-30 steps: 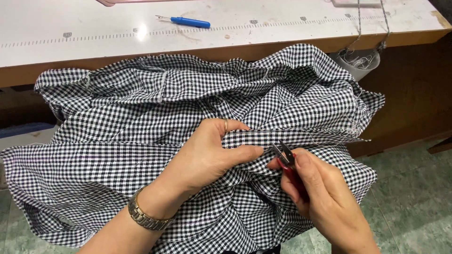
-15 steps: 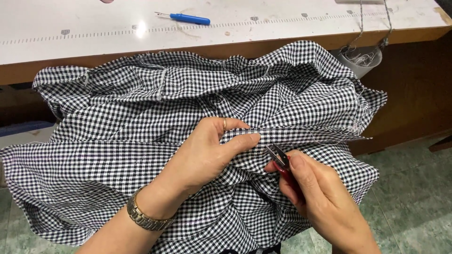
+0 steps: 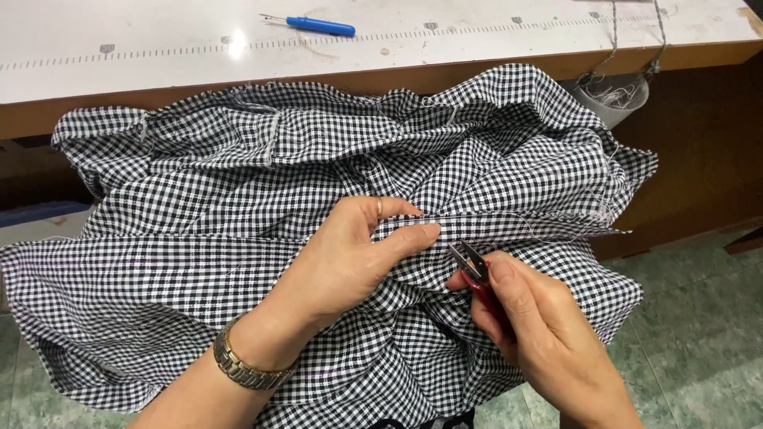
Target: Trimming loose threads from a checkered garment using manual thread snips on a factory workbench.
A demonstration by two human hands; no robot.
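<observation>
A large black-and-white checked garment [image 3: 238,206] lies bunched across my lap below the table edge. My left hand [image 3: 350,258], with a ring and a metal wristwatch, pinches a fold of the fabric along a seam. My right hand [image 3: 532,334] holds small red-handled thread snips [image 3: 470,266], their metal blades pointing at the seam just right of my left fingertips. A loose thread runs along the seam toward the right.
A white worktable [image 3: 159,56] with a printed ruler strip and wooden front edge runs across the top. A blue-handled seam ripper [image 3: 318,25] lies on it. A small container with thread scraps [image 3: 616,95] hangs at the table's right. Green tiled floor shows at lower right.
My right hand with the snips has shifted slightly along the seam beside my left fingertips. The left hand keeps its pinch on the fabric.
</observation>
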